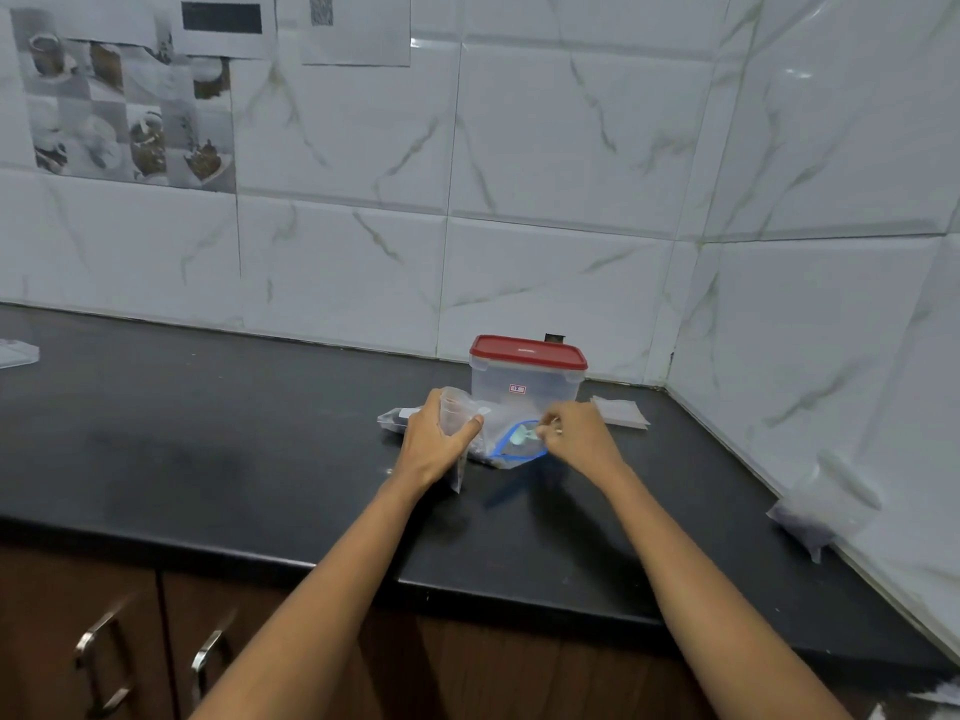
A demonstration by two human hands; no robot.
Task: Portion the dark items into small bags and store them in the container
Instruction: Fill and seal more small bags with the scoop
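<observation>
Portioning under way: left hand [434, 438] grips small bag [453, 419]; right hand [576, 433] pinches spoon [524, 435].
Next: carry a scoop into the small bag; container [525, 376] remains lidded.

Dim, bluish light — glare streaks on wall tiles [571, 148], wide-angle bending, soft focus throughout.

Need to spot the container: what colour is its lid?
Red, on the clear container; lid shows best in the head view.

Container [525, 389] stands behind the zip bag [511, 446] (both on the counter [208, 433]); flat bags [621, 413] lie right.
</observation>
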